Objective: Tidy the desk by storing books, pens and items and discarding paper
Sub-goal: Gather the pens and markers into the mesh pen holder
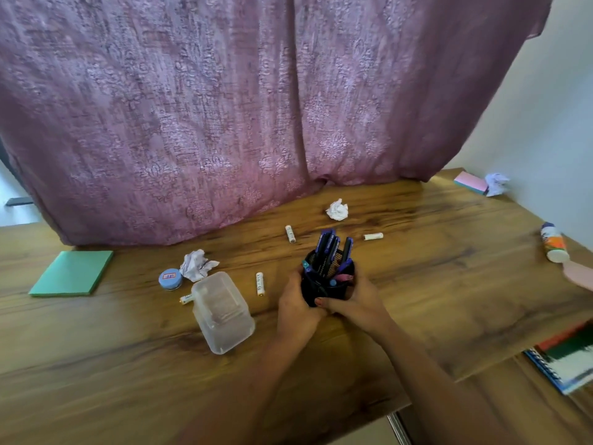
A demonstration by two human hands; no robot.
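Pen holder (327, 281), pens (330, 248) in it, on or just above the tabletop (417, 284); left hand (296, 311) and right hand (356, 303) fingers curled round it. Pen step looks nearly done. Next probably needs one hand freed: battery (259, 283) just left of the fingers, paper ball (337, 210) beyond them.

Both grips hold the pen cup (316, 288), mid counter (449, 293): left grip (296, 308) wraps its near-left side, right grip (356, 300) its right. Pens (327, 248) stand inside (dark blue barrels). Clear tub (223, 311) sits to the left. A battery (260, 283) lies between tub and cup. A paper ball (337, 209) lies farther back.
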